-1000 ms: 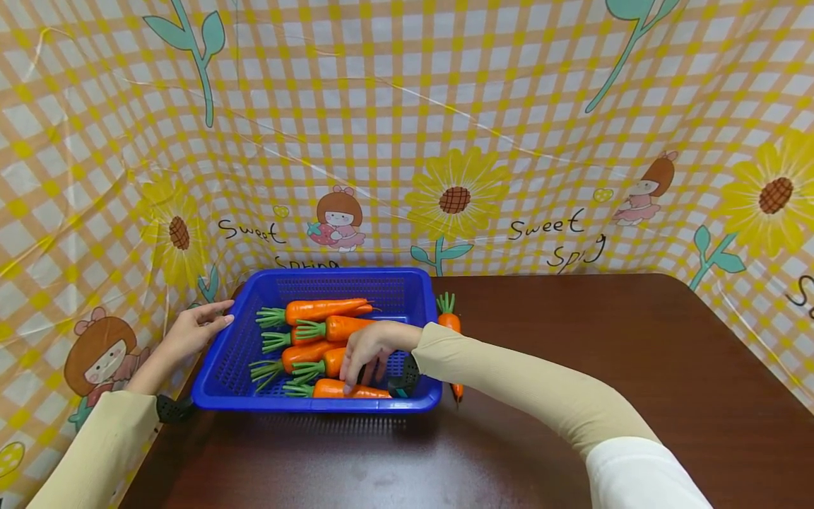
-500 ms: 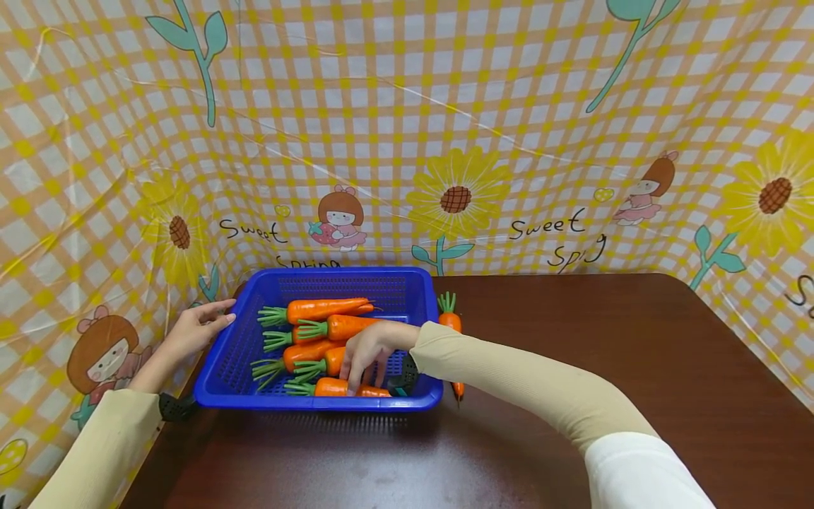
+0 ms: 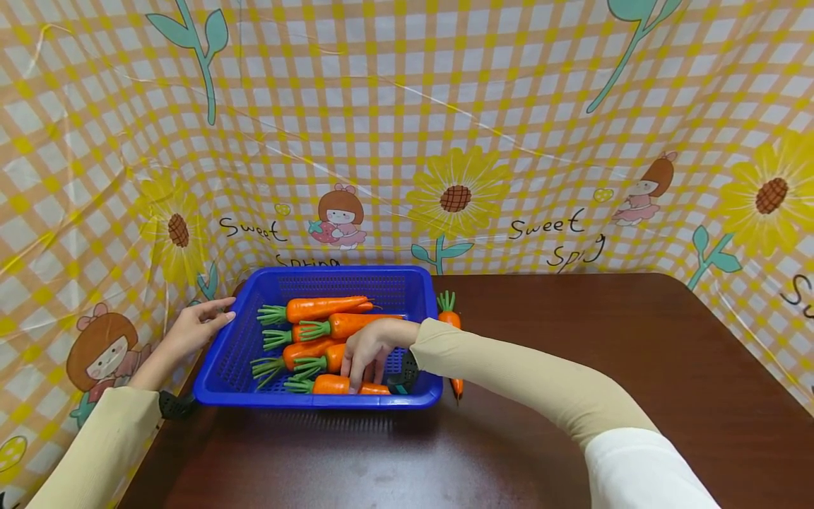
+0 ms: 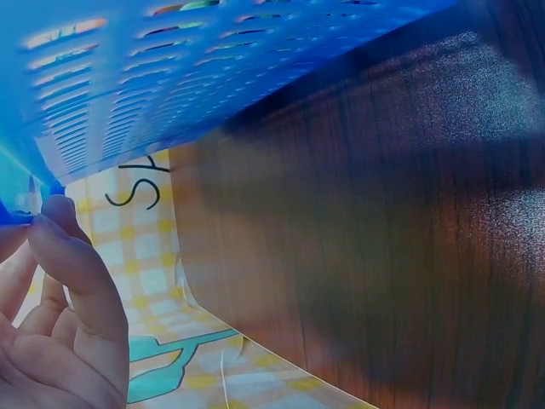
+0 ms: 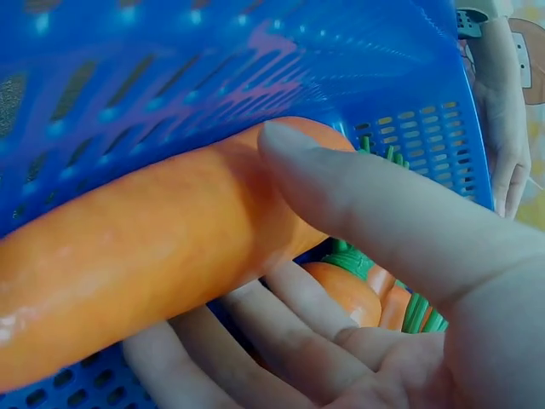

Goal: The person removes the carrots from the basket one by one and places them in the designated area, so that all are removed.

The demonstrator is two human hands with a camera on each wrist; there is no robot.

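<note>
A blue perforated plastic basket point(image 3: 318, 401) holds several orange carrots with green stem tops, lying roughly sideways. My left hand point(image 3: 193, 331) is at its left end. In the left wrist view, the thumb and fingers pinch the basket's rim. Inside, my right hand point(image 3: 370, 353) reaches down to the front carrot point(image 3: 329, 384), which lies along the near wall. The right wrist view shows the thumb on top of this carrot point(image 5: 153, 247) and the other fingers curled beneath it. The hand covers parts of the neighbouring carrots point(image 3: 334, 359).
Another carrot point(image 3: 449, 322) lies on the dark brown table point(image 3: 572, 339), just outside the basket's right end and partly behind the right sleeve. A checked cloth point(image 3: 394, 127) with flowers and printed figures hangs around the back and sides.
The right hand's fingertip has shifted slightly to the right on the front carrot. The left hand stays at the rim, and the basket looks almost still.
</note>
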